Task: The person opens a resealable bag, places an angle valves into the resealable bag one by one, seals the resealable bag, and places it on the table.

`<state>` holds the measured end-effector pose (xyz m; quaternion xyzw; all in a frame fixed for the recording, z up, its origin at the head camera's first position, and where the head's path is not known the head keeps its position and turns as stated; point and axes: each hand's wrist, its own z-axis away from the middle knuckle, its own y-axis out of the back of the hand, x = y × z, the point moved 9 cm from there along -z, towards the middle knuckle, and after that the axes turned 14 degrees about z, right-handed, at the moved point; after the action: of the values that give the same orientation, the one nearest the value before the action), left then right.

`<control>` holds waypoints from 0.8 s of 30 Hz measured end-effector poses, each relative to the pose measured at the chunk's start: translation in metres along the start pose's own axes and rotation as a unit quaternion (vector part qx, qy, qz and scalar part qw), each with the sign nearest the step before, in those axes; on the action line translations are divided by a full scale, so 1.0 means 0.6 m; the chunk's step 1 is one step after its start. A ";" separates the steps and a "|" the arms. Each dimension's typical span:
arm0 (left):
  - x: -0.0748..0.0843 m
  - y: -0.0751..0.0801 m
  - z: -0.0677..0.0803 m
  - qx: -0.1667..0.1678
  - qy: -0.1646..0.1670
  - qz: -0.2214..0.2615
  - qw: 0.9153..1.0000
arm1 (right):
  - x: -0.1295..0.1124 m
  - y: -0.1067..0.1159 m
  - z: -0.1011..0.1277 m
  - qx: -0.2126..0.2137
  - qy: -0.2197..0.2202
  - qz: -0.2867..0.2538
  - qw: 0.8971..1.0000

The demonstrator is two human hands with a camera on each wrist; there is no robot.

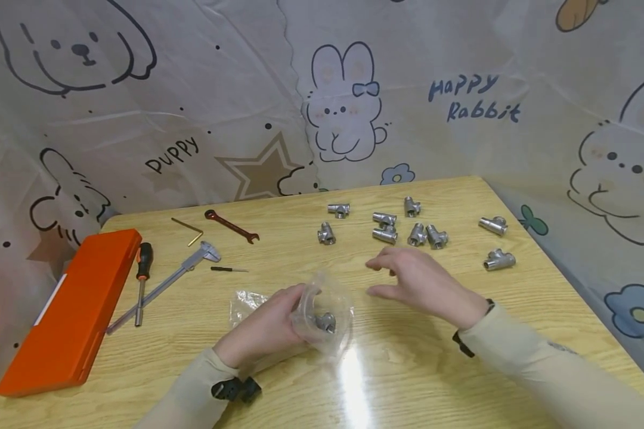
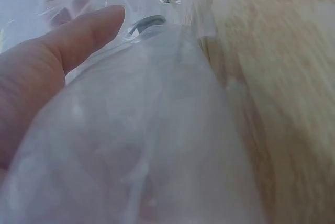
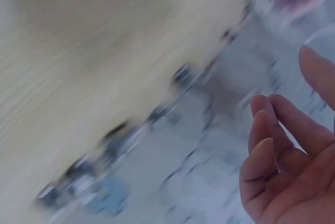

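Note:
My left hand point(image 1: 268, 325) grips a clear plastic bag point(image 1: 247, 302), its mouth held round and facing right. Inside the bag lies a metal pipe tee point(image 1: 326, 322). The left wrist view is mostly filled by the cloudy bag point(image 2: 141, 124), with the thumb point(image 2: 86, 35) lying along its edge. My right hand point(image 1: 415, 280) hovers over the table just right of the bag, thumb and fingers apart, holding nothing. Behind it stands a loose group of metal tees point(image 1: 417, 234). In the right wrist view the bent fingers point(image 3: 261, 156) enclose nothing, and the tees are blurred.
Two more tees point(image 1: 499, 260) lie near the table's right edge. At left are an orange case point(image 1: 70, 316), a nut driver point(image 1: 144, 262), a caliper point(image 1: 177, 275), a small screwdriver point(image 1: 222, 269), a hex key point(image 1: 188, 225) and a red wrench point(image 1: 231, 226). A printed cloth hangs behind.

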<state>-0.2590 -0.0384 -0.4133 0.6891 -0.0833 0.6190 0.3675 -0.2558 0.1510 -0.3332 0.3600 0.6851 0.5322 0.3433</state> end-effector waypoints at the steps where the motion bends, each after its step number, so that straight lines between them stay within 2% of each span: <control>1: 0.000 0.000 0.000 0.002 -0.002 -0.010 1.000 | 0.026 0.001 0.003 -0.002 -0.019 0.002 1.000; 3: 0.001 0.000 0.000 0.003 -0.004 -0.022 1.000 | 0.080 0.001 0.010 -0.009 -0.058 0.004 0.998; 7: 0.001 -0.002 0.001 -0.002 -0.003 -0.015 1.000 | 0.177 -0.009 0.022 -0.034 -0.123 0.003 0.992; 10: 0.001 -0.003 0.002 -0.003 -0.003 -0.014 1.000 | 0.234 -0.025 0.026 -0.065 -0.145 -0.001 0.987; 12: 0.003 -0.004 0.002 -0.003 -0.010 -0.023 1.000 | 0.263 -0.037 0.025 -0.086 -0.143 -0.005 0.986; 17: 0.003 -0.004 0.003 -0.001 -0.020 -0.045 0.999 | 0.311 -0.067 0.013 -0.136 -0.125 -0.015 0.983; 21: 0.003 -0.004 0.002 -0.002 -0.026 -0.060 0.998 | 0.328 -0.084 0.004 -0.163 -0.117 -0.015 0.980; 24: 0.004 -0.004 0.002 -0.003 -0.028 -0.060 0.998 | 0.336 -0.094 -0.001 -0.167 -0.115 -0.017 0.979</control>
<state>-0.2560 -0.0364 -0.4122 0.7085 -0.0540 0.5765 0.4034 -0.3655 0.3139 -0.4055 0.3448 0.5481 0.5883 0.4843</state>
